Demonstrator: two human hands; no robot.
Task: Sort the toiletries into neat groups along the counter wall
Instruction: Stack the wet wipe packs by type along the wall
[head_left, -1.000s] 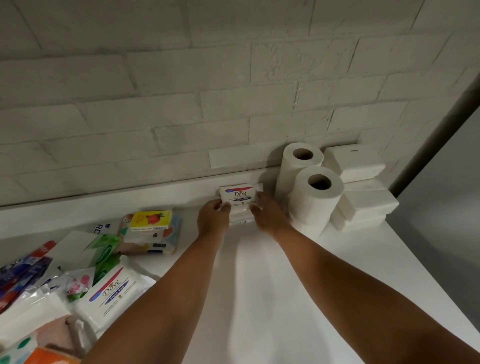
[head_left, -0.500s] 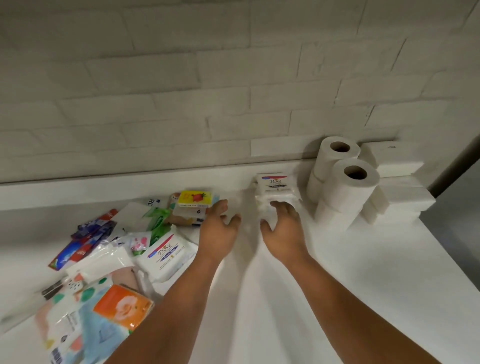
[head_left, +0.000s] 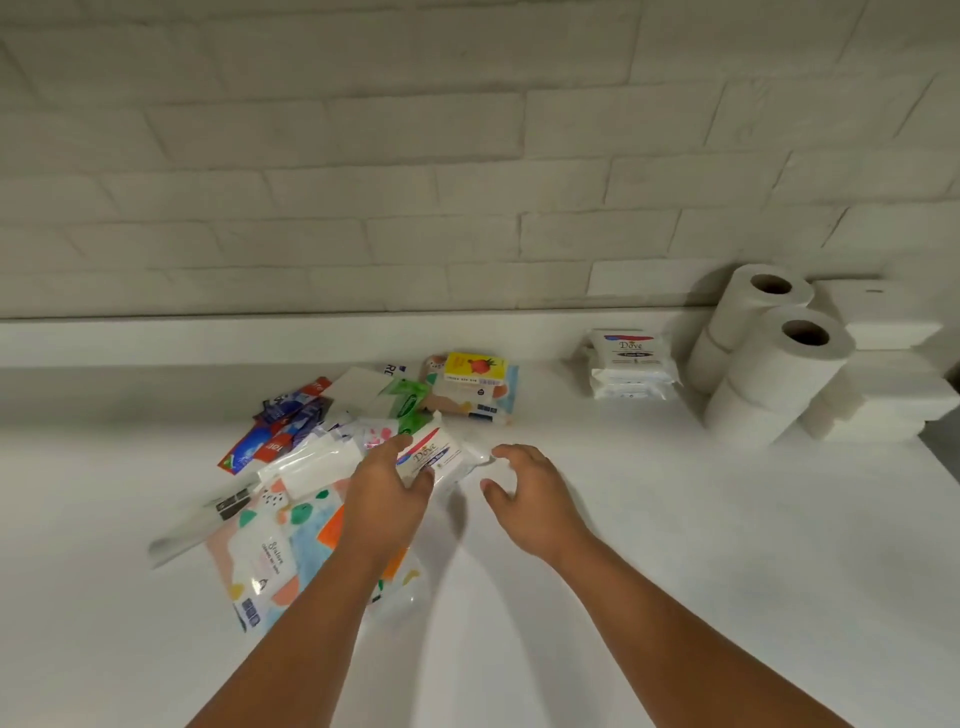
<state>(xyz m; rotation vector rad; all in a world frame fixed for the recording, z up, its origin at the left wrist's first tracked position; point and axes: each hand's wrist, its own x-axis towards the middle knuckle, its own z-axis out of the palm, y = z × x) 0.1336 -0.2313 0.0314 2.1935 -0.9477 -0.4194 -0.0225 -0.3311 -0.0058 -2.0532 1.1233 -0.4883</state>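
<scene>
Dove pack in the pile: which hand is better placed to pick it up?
Left, probably. The left hand lies on the Dove pack, fingers over its top, thumb at its near edge; the right hand is open beside its end, not round it.

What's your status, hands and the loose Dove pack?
Left hand grips loose Dove pack. Right hand open beside it. Bare counter from there to Dove stack.
</scene>
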